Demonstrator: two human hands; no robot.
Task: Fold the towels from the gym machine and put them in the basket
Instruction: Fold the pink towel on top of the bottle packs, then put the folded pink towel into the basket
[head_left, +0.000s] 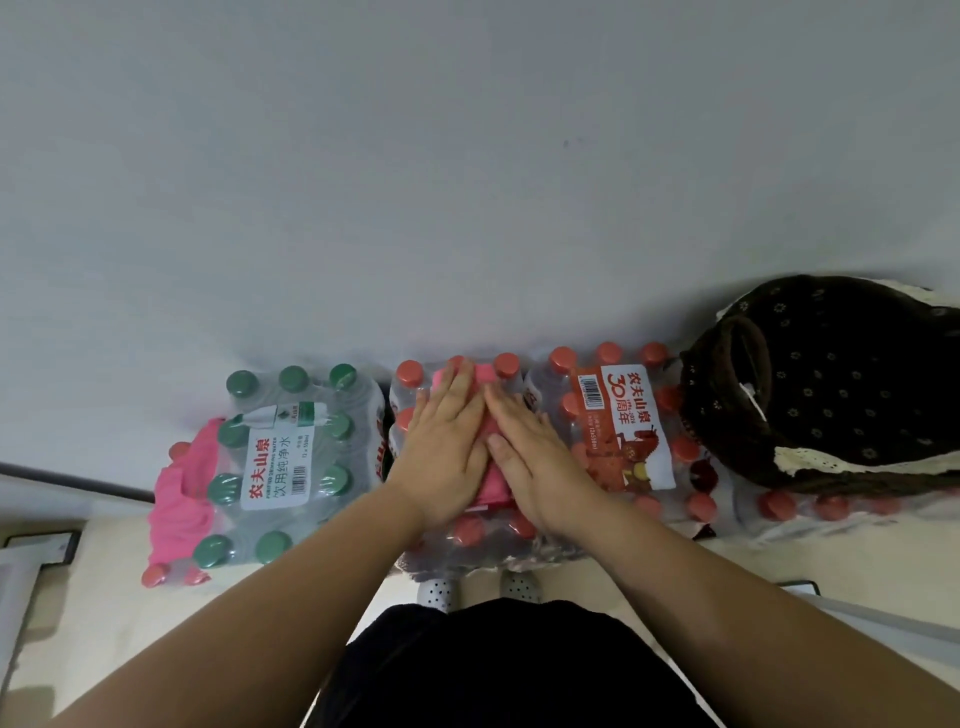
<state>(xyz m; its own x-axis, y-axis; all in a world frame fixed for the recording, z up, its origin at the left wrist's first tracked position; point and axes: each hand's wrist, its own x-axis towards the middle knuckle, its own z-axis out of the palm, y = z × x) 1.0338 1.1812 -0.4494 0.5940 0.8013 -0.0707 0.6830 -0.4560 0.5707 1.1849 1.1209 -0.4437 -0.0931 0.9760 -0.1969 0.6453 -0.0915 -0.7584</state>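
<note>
I see the left hand (441, 457) and right hand (540, 462) side by side, fingers (462, 387) straight and together, pressed flat on the pink towel (487, 373) atop the red-capped bottle pack (467, 530), with the dark basket (831, 374) nearby on the right.

Pink towel (488, 373) under flat left hand (447, 447), right hand (540, 467)

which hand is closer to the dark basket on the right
Right. The right hand rests flat on the pink towel, on the side toward the basket, not touching it. The left hand rests beside it, farther off.
</note>
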